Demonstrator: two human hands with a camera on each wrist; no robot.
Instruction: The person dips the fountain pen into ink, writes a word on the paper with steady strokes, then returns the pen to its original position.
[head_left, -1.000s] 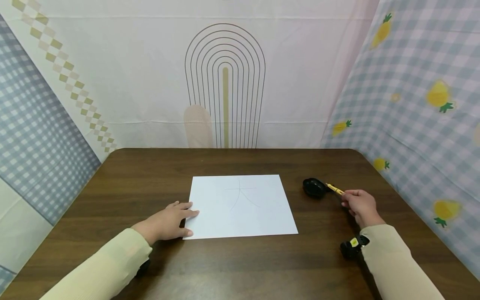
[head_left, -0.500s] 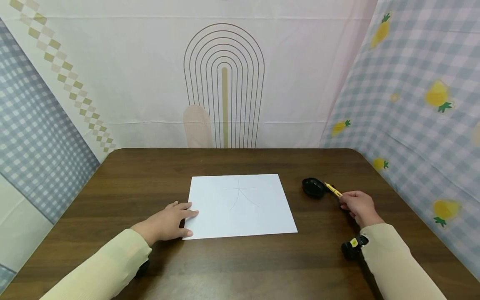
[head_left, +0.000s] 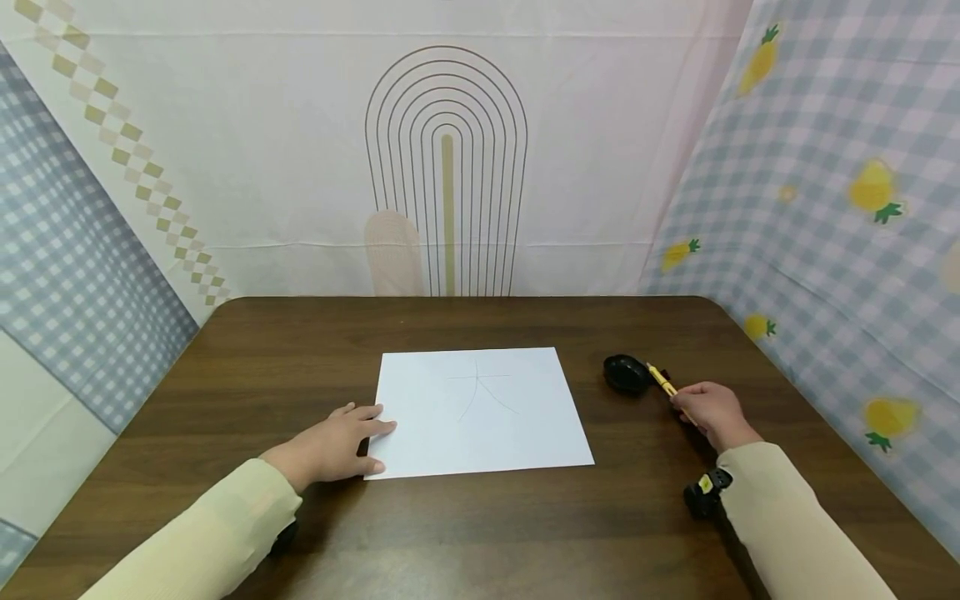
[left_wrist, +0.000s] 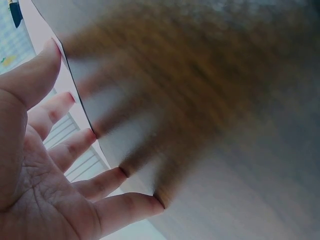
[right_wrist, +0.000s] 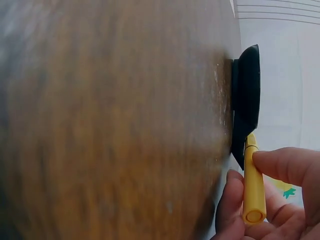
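A sheet of white paper [head_left: 525, 433] with several thin crossing and curved lines lies mid-table. My left hand [head_left: 330, 446] rests on its left edge, fingers spread and fairly straight; the left wrist view shows the thumb [left_wrist: 37, 75] and fingertips touching down along the edge. To the right, my right hand [head_left: 716, 411] pinches a yellow pen [right_wrist: 254, 190] between thumb and fingers. The pen's far end lies over or against the narrow neck of a black spoon-shaped rest [head_left: 626, 375]; whether it touches cannot be told. The rest's handle is partly hidden by the pen and hand.
The dark wooden table [head_left: 480, 533] has rounded far corners. A white patterned cloth [head_left: 600, 150] hangs behind it, and a blue checked cloth [head_left: 825, 275] with pineapple prints stands close on the right side. Black camera mounts [head_left: 701, 496] sit at the wrists.
My right hand has shifted slightly left, and the pen has turned to lie more along the black rest's handle. My left hand and the paper stay put.
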